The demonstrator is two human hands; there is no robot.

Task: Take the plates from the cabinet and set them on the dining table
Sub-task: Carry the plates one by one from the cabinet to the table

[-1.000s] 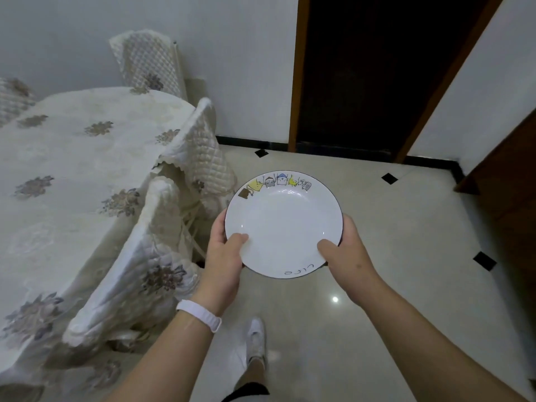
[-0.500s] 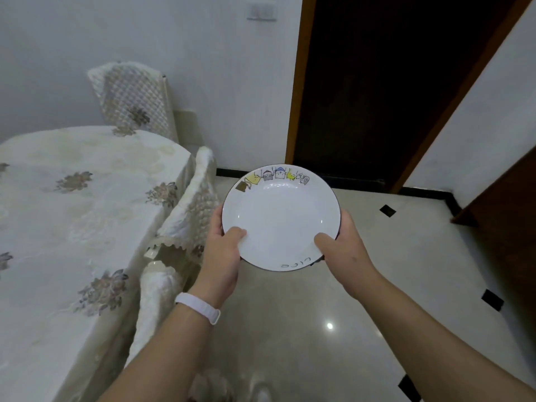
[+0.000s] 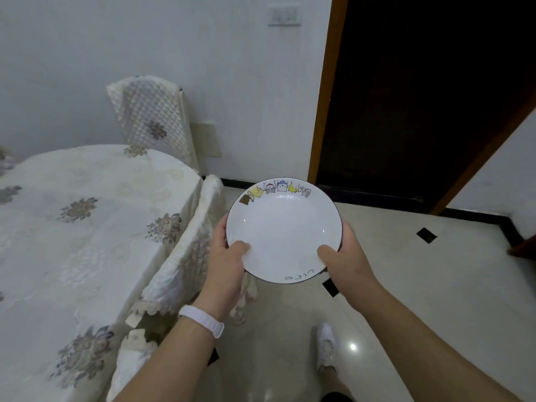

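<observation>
A white plate (image 3: 282, 227) with a dark rim and small cartoon figures along its far edge is held level above the floor, in front of me. My left hand (image 3: 224, 264) grips its near-left rim, thumb on top. My right hand (image 3: 346, 256) grips the near-right rim the same way. The dining table (image 3: 87, 227), under a cream floral cloth, stands to the left of the plate. No cabinet is in view.
A quilt-covered chair (image 3: 188, 256) is tucked against the table's right side, just left of my left hand. Another covered chair (image 3: 150, 126) stands at the far end by the wall. A dark doorway (image 3: 420, 97) lies ahead. My white shoe (image 3: 327, 348) is on the tiled floor.
The view has lifted and shifted along the table's side while both hands keep the plate. The near chair has dropped toward the lower left.
</observation>
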